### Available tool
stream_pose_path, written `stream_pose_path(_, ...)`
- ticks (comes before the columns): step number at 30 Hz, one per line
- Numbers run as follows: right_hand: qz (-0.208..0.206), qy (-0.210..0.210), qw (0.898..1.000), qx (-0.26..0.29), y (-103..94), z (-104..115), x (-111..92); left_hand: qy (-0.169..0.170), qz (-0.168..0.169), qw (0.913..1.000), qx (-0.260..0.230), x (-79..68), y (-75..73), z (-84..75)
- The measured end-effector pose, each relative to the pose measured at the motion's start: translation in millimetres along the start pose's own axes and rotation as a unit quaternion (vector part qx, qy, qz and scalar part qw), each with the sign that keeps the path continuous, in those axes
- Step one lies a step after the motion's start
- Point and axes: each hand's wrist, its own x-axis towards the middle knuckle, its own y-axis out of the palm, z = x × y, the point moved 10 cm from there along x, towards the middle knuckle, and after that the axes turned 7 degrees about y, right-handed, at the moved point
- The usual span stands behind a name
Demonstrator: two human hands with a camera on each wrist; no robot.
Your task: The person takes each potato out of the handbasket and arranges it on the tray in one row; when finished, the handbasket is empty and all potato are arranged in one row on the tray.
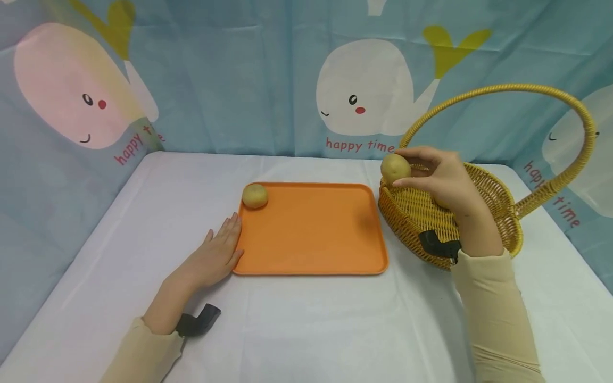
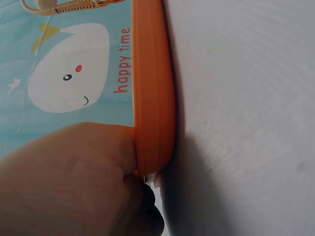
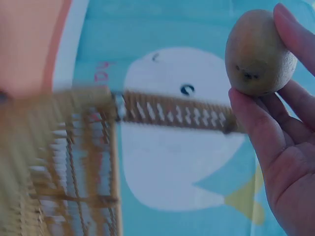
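My right hand point(image 1: 442, 178) pinches a potato point(image 1: 395, 168) between thumb and fingers, up over the left rim of the wicker basket point(image 1: 402, 223). In the right wrist view the potato point(image 3: 258, 54) shows a few dark specks on its skin. A second potato point(image 1: 255, 196) lies in the upper left corner of the orange tray point(image 1: 311, 229). Along the tray's left edge rests my left hand point(image 1: 216, 258), its fingers straight and the thumb at the rim. The left wrist view shows that hand point(image 2: 74, 172) right against the tray's side point(image 2: 155, 88). Part of a yellowish round thing point(image 1: 441, 202) shows inside the basket, mostly hidden by my right hand.
The basket's tall arched handle point(image 1: 522, 88) rises at the right. A white cloth point(image 1: 306, 324) covers the table. Behind it hangs a light blue curtain point(image 1: 230, 80) with printed whales. Each wrist wears a black camera mount point(image 1: 198, 321).
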Motion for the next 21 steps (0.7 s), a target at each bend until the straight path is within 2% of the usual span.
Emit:
stream_pose_path(8, 0.065, -0.013, 0.997, 0.027, 51.7, 2.4, 15.4, -0.002, 0.002, 1.0, 0.009, 0.2, -0.8, 0.8)
stream_pose_path(11, 0.071, -0.015, 0.997, 0.038, 68.2, 4.0, 23.9, -0.004, 0.003, 0.9999, 0.014, 2.7, -2.4, 2.1)
stream_pose_path(16, 0.084, 0.004, 0.995, 0.051, 96.4, 2.1, 38.7, -0.004, 0.01, 0.9999, 0.012, 8.4, -2.3, 2.2)
stream_pose_path(21, 0.116, 0.014, 0.991, 0.07, 136.4, -2.0, 51.1, -0.011, 0.017, 0.9997, 0.014, 3.2, 0.7, 4.5)
